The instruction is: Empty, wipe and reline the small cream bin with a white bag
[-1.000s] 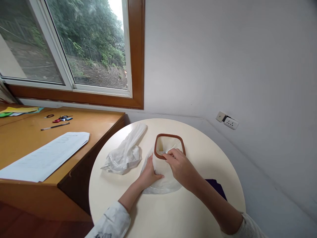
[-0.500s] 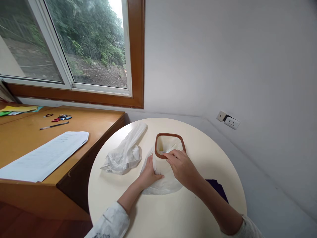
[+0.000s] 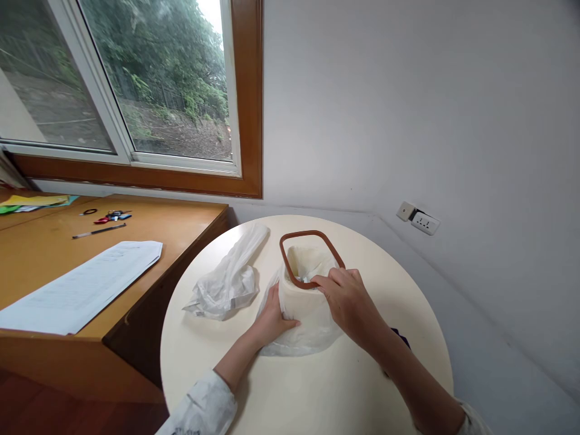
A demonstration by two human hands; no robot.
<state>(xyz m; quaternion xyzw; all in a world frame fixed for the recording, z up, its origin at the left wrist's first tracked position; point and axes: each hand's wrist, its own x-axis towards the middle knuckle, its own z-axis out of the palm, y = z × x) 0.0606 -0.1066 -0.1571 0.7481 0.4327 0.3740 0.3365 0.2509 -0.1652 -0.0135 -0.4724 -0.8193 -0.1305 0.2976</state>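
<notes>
In the head view, the right hand (image 3: 351, 302) is pinching the brown rounded-square rim frame (image 3: 310, 233) at its near right corner. The frame is tilting over the mouth of a small bin (image 3: 299, 305) wrapped in a translucent white plastic bag; its near side is lying along the bin's front lip, while its far side is standing off the back lip, bench top showing through the gap. The left hand (image 3: 272, 320) is keeping its grip spread, thumb apart from fingers, against the bin's left front wall.

Both are sitting near the middle of the round cream bench (image 3: 290, 393). Open surface is running from the bin to the far edge, and a wider stretch is lying between the right forearm and the right edge. Leftward, a crumpled white plastic bag (image 3: 226, 284) is narrowing the room towards the left edge. A dark cloth-like item (image 3: 401, 338) is showing partly behind the right forearm. The brown wooden desk-style bench (image 3: 190, 223) is bordering the left side, bearing paper sheets (image 3: 86, 287).
</notes>
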